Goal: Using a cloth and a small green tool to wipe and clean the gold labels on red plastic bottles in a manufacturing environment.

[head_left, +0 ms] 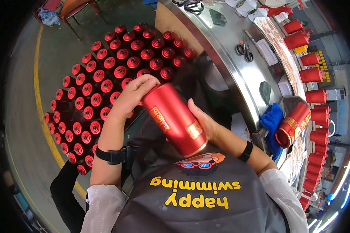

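A shiny red metal canister [175,116] with gold decals and a gold rim is held tilted in front of my apron. My left hand [138,93] is closed over its far upper end, the fingers curled at the edge. Along the canister's right side lies my right hand [204,123], thumb up against the wall and fingers mostly hidden beneath it. On the bench to the right is a second red canister [295,122], with gold decals and its open end facing me. A crumpled blue cloth [271,123] lies beside that one.
Several rows of upright red canisters [107,85] fill the floor at the left. The metal bench [233,42] holds scissors [244,51], green scraper-like pieces [265,92] and a sheet of decals [278,42]. More red canisters [318,96] line its far side.
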### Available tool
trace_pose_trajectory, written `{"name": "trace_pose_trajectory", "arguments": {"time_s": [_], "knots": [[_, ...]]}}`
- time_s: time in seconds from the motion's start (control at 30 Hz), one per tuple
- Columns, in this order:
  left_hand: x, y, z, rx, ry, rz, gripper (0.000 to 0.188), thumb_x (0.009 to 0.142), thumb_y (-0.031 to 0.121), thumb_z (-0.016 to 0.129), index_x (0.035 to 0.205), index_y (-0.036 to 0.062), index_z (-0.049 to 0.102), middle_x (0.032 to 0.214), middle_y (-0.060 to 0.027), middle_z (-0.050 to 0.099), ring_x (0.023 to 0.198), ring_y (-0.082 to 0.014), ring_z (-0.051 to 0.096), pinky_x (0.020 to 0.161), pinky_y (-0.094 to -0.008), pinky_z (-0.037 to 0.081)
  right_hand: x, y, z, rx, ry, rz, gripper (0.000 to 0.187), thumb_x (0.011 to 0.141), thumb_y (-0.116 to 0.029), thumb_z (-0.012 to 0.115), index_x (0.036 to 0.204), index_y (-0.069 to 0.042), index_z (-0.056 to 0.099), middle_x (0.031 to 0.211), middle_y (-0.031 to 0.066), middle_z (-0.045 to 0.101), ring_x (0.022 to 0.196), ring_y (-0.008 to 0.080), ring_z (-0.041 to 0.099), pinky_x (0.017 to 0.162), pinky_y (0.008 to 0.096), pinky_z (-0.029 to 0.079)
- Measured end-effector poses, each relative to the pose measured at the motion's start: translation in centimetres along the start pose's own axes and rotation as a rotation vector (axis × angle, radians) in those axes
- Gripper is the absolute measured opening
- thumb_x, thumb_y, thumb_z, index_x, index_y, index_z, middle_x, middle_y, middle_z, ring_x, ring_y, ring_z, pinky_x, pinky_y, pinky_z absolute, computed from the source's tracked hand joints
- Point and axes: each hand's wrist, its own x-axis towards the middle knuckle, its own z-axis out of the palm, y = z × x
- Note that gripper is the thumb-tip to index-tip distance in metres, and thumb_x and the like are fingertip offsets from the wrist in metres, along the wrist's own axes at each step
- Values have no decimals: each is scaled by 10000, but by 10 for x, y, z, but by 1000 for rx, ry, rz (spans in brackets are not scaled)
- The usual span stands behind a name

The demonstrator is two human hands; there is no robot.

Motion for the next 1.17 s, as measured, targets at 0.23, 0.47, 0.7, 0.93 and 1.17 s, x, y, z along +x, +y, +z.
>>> {"name": "trace_pose_trajectory", "arguments": {"time_s": [0.23, 0.47, 0.7, 0.93, 1.17], "knots": [[-20, -20, -22, -169, 34, -15, 259, 975, 299, 543, 1032, 62, 629, 967, 16, 616, 919, -71, 544, 819, -232, 428, 19, -1, 24, -245, 224, 5, 726, 917, -624, 442, 1341, -36, 470, 1262, 139, 593, 1084, 220, 628, 943, 382, 508], [-35, -37, -45, -204, 160, -23, 281, 964, 299, 549, 1050, 38, 608, 975, 4, 605, 921, -83, 558, 838, -240, 437, 46, -10, 40, -396, 240, 68, 672, 940, -578, 457, 1322, -26, 477, 1207, 135, 617, 1039, 207, 645, 908, 363, 525], [-56, -12, -62, -3, 186, 14, 224, 916, 285, 626, 946, 63, 630, 867, 47, 573, 794, -44, 516, 671, -221, 422, 62, -23, 34, -580, 70, 118, 760, 910, -599, 499, 1358, 10, 431, 1258, 154, 590, 1084, 234, 627, 941, 384, 502], [-103, 24, -46, 304, 539, 291, 242, 822, 265, 720, 836, 44, 622, 707, -22, 581, 644, -105, 542, 574, -274, 421, 88, -35, 46, -849, -107, 175, 1116, 714, -676, 696, 1461, 16, 239, 1408, 157, 451, 1264, 257, 494, 1064, 409, 385], [-163, 54, -72, 886, 856, 414, 243, 736, 277, 759, 820, 79, 647, 714, -76, 622, 654, -270, 624, 600, -349, 481, 138, -43, 72, -1130, -98, 63, 1119, 753, -680, 652, 1525, -67, 121, 1525, 185, 267, 1415, 278, 274, 1166, 431, 144]]}}
